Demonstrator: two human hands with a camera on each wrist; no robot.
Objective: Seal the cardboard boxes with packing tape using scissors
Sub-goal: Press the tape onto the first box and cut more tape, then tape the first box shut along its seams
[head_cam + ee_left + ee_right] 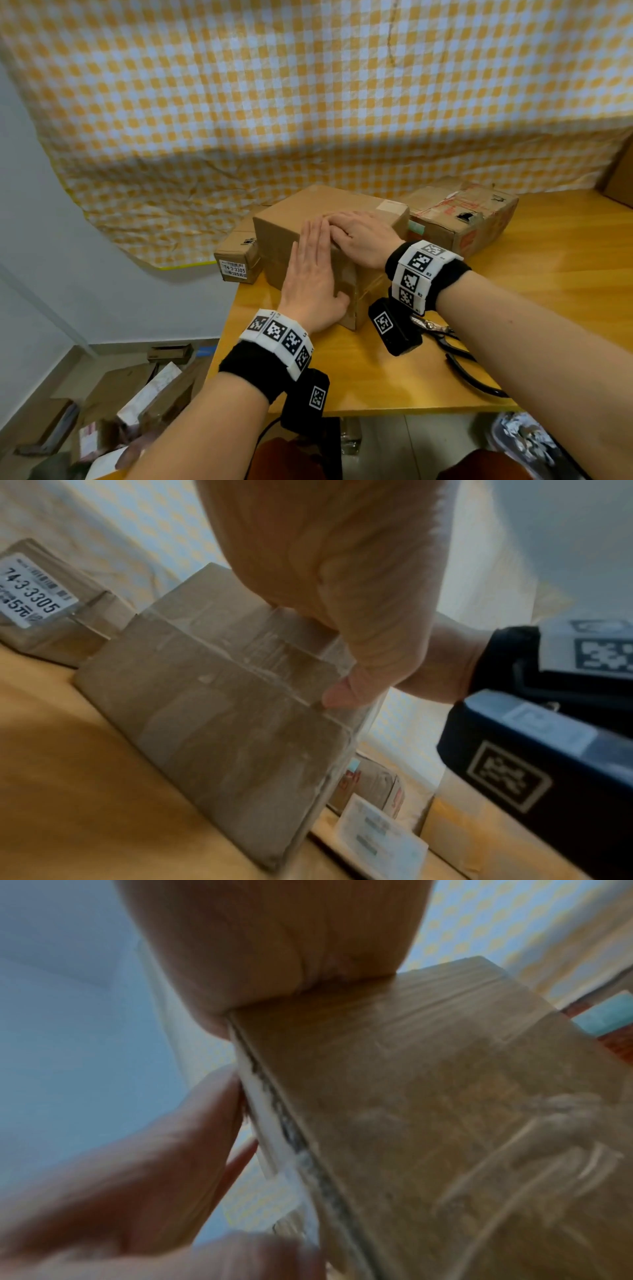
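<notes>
in the centre of the head view a brown cardboard box [291,219] sits near the left edge of a yellow-orange table [513,325]. both hands lie flat on it with straight fingers held close together, gripping nothing. the left hand [313,274] covers the near corner, palm on top, and in the left wrist view its thumb [346,688] presses the front face, where clear packing tape [260,647] runs over the flap seam. the right hand [359,234] rests on the top face, its fingertips just beside those of the left. the right wrist view is blurred, showing wrinkled tape [514,1137] on the box side

scissors [455,346] with black handles lie on the table in the lower right of the head view, under the right forearm and apart from the box. a small box with a white label [236,260] touches the main box at centre left; a worn box with red print [469,212] stands behind it at upper right. a yellow-and-white checked cloth [308,85] hangs across the top of the frame. more boxes lie on the floor [137,394] at lower left
</notes>
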